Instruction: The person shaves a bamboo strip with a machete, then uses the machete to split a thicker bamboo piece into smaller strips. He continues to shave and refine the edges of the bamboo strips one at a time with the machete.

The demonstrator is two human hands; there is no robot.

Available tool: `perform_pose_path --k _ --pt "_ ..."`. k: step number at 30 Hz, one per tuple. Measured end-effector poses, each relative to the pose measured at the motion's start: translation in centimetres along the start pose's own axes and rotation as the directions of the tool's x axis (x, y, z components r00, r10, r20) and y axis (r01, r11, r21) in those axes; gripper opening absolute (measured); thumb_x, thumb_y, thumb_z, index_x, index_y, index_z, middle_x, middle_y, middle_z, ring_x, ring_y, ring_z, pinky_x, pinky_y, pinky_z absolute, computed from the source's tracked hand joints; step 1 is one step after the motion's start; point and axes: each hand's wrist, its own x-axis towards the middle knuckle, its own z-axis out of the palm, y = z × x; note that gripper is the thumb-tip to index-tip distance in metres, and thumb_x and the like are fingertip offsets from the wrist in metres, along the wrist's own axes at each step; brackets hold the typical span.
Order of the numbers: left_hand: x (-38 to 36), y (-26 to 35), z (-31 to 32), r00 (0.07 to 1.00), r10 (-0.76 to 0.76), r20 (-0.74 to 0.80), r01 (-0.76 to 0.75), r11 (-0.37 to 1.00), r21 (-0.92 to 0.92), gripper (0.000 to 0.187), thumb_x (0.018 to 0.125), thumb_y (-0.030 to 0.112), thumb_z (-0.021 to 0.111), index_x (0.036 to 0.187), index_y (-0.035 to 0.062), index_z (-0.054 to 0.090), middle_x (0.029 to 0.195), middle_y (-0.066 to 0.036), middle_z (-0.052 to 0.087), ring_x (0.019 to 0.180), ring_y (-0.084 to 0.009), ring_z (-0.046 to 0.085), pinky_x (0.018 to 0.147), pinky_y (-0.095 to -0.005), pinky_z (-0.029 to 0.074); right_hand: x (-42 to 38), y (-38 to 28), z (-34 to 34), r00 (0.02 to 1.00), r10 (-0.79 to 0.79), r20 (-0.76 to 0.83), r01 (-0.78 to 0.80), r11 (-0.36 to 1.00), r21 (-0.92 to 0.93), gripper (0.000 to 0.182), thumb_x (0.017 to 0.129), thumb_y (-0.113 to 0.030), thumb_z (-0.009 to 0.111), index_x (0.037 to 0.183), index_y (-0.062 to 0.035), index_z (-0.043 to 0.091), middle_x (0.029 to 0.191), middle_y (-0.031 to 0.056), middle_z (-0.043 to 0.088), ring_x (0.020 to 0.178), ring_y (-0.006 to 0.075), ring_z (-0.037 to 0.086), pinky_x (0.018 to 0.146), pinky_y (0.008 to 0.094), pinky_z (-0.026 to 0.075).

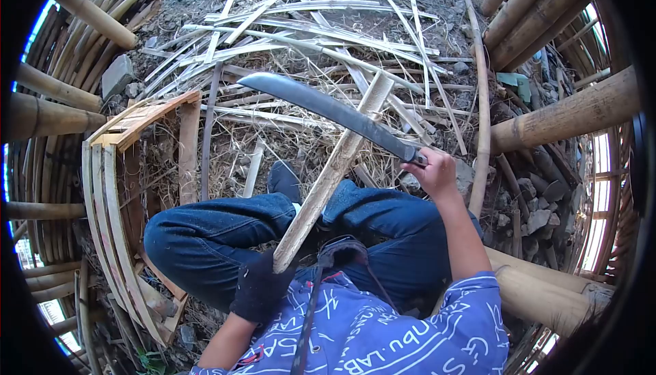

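My left hand (262,285), in a black glove, is closed round the lower end of a split bamboo strip (326,182). The strip slants up and away from my lap, its pale, rough inner face showing. My bare right hand (432,173) grips the handle of a machete (321,107). Its long, curved blade points to the upper left and crosses over the strip near the strip's far end. Both my legs (225,238) are bent below the strip, in blue jeans. A dark shoe (283,180) shows beyond my left knee.
Several thin bamboo slats (307,33) lie criss-crossed on the ground ahead, among shavings. At left stands a slatted wooden crate (113,231). Thick bamboo poles (567,112) flank both sides, with rubble (540,218) at right and a concrete block (117,76) at upper left.
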Motion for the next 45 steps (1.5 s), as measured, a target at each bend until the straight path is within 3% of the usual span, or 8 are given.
perform_pose_path --k 17,19,25,27,32,36,42,45 --pt "-0.7 -0.6 -1.2 0.999 -0.038 0.008 0.038 0.998 0.043 0.021 0.075 0.013 0.070 0.091 0.0014 0.062 0.076 -0.022 0.063 0.076 -0.0367 0.065 0.063 -0.0399 0.049 1.4 -1.5 -1.5 0.997 -0.059 -0.059 0.068 0.983 0.172 0.064 0.080 -0.066 0.054 0.057 -0.0054 0.052 0.047 0.0094 0.051 0.044 0.0266 0.055 0.045 0.0351 0.043" --pt "-0.6 1.0 -2.0 0.989 -0.141 0.034 0.138 0.987 0.086 0.020 0.075 0.011 0.070 0.090 0.0007 0.061 0.077 -0.022 0.063 0.076 -0.0373 0.064 0.063 -0.0397 0.049 2.2 -0.2 -1.3 0.992 0.113 -0.050 -0.101 0.974 0.202 0.065 0.080 -0.067 0.053 0.056 -0.0067 0.051 0.045 0.0067 0.046 0.041 0.0203 0.052 0.044 0.0351 0.042" --pt "-0.2 -0.8 -2.2 0.999 0.020 0.027 -0.024 0.986 0.164 0.026 0.076 0.019 0.072 0.087 -0.0003 0.060 0.074 -0.022 0.061 0.071 -0.0398 0.062 0.061 -0.0411 0.047 1.2 0.1 -0.8 0.997 -0.071 -0.031 0.073 0.995 0.066 0.069 0.076 -0.069 0.056 0.054 -0.0045 0.045 0.046 0.0121 0.045 0.043 0.0304 0.051 0.043 0.0384 0.039" --pt "0.0 1.0 -2.6 0.998 -0.047 0.047 0.039 0.987 0.158 0.028 0.076 0.022 0.072 0.087 -0.0004 0.059 0.073 -0.022 0.061 0.070 -0.0400 0.061 0.061 -0.0415 0.047 2.4 -0.2 -1.3 0.979 0.197 0.057 -0.205 0.952 0.228 0.068 0.076 -0.069 0.055 0.055 -0.0046 0.047 0.047 0.0119 0.048 0.047 0.0313 0.055 0.045 0.0387 0.041" --pt "0.4 0.7 -2.2 1.000 0.024 -0.019 -0.021 0.988 0.151 0.031 0.077 0.031 0.072 0.080 0.0029 0.061 0.067 -0.020 0.061 0.060 -0.0366 0.061 0.054 -0.0422 0.047 0.2 -1.1 -0.8 0.995 -0.086 0.048 0.080 0.991 0.110 0.067 0.080 -0.067 0.053 0.062 -0.0028 0.057 0.051 0.0137 0.055 0.052 0.0318 0.060 0.048 0.0382 0.044" --pt "-1.0 -0.9 -1.9 1.000 0.027 0.007 -0.028 0.977 0.210 0.035 0.075 0.037 0.073 0.076 0.0037 0.060 0.063 -0.020 0.059 0.058 -0.0371 0.060 0.052 -0.0435 0.045 2.5 1.4 -0.3 0.953 0.302 0.034 -0.304 0.938 0.168 0.070 0.078 -0.069 0.054 0.060 -0.0016 0.055 0.050 0.0137 0.052 0.050 0.0326 0.058 0.047 0.0397 0.042" --pt "-0.6 1.4 -3.4 0.975 0.079 0.206 -0.130 0.959 0.251 0.032 0.075 0.027 0.071 0.091 0.0004 0.062 0.072 -0.023 0.059 0.066 -0.0391 0.059 0.061 -0.0442 0.044 -0.9 -2.3 -0.7 0.963 0.204 0.176 -0.228 0.965 0.126 0.065 0.079 -0.063 0.058 0.058 -0.0016 0.054 0.051 0.0161 0.052 0.051 0.0339 0.056 0.048 0.0408 0.041" --pt "0.2 2.3 -4.4 0.995 -0.094 0.037 0.093 0.995 0.019 0.029 0.080 0.023 0.067 0.094 -0.0011 0.061 0.074 -0.022 0.060 0.067 -0.0386 0.057 0.064 -0.0426 0.044 -2.0 -2.1 0.5 0.938 0.293 0.188 -0.314 0.945 0.092 0.065 0.080 -0.061 0.059 0.056 -0.0010 0.052 0.048 0.0137 0.050 0.047 0.0270 0.056 0.047 0.0401 0.040"
